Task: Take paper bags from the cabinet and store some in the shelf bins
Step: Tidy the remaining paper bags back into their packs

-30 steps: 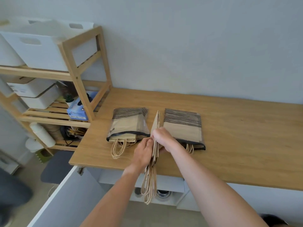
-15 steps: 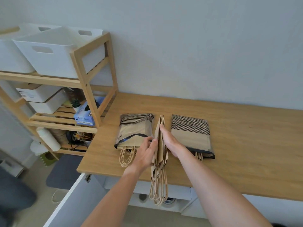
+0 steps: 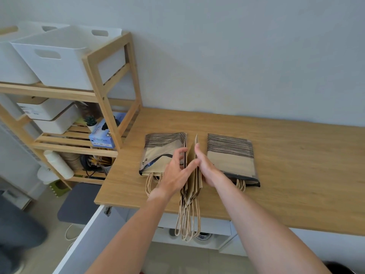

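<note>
A bundle of brown paper bags (image 3: 194, 179) stands on edge on the wooden counter (image 3: 296, 175), its twine handles hanging over the front edge. My left hand (image 3: 174, 175) touches its left side with fingers spread and straight, some reaching into a gap between the bags. My right hand (image 3: 206, 168) presses flat against its right side. A plastic-wrapped stack of bags (image 3: 158, 153) lies flat to the left, and another wrapped stack (image 3: 231, 157) lies to the right. Two white bins (image 3: 59, 62) sit on top of the wooden shelf (image 3: 98, 82) at the left.
A white cabinet door (image 3: 88, 240) stands open below the counter's left corner. The shelf's lower levels hold white lidded boxes (image 3: 51, 117), a blue glove box (image 3: 101, 135), a small plant and a white bottle (image 3: 59, 165). A grey mat (image 3: 79, 202) lies on the floor.
My view has moved closer to the counter and shelf. My left hand's fingers have spread and opened against the standing bundle, and my right hand has flattened along its right side.
</note>
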A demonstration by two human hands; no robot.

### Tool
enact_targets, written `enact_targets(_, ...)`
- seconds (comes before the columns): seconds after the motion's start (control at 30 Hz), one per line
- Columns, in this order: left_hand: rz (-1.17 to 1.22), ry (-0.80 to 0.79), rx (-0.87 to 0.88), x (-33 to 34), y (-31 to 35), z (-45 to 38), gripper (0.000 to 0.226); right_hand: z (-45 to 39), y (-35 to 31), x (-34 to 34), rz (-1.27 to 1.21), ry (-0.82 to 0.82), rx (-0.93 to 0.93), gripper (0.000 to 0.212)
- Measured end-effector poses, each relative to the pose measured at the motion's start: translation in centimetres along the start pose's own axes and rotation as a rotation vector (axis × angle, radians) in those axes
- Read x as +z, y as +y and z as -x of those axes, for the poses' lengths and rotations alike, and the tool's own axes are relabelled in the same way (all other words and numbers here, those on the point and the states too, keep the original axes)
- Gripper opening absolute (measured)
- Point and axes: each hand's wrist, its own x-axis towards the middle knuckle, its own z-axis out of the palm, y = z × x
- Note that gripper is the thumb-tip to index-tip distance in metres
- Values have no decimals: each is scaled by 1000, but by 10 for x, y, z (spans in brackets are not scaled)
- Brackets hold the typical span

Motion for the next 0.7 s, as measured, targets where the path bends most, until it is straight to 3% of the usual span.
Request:
enact_targets(0.07, 5, -24, 16, 0, 2, 1, 64, 1, -1, -1, -5, -1, 21, 81)
enact_targets(0.27, -53, 9, 15, -10, 2, 6, 41, -5, 5, -5, 5, 20, 71, 96)
enact_targets(0.4, -100, 50, 50, -16, 1, 8, 39, -4, 4, -6, 25, 58, 52, 94)
enact_targets(0.5, -86, 17, 45, -18, 0, 9, 35, -11, 10, -3, 41, 31, 62, 119)
enact_targets(0.57, -62, -13, 32, -17, 0, 11, 47, -12, 9, 0, 34, 11, 72, 125)
enact_targets(0.67, -116, -7, 23, -15, -5, 7, 69, -2, -4, 11, 89, 7, 65, 97)
enact_targets(0.7, -130, 1, 12, -15, -5, 7, 74, -3, -5, 12, 103, -12, 63, 98)
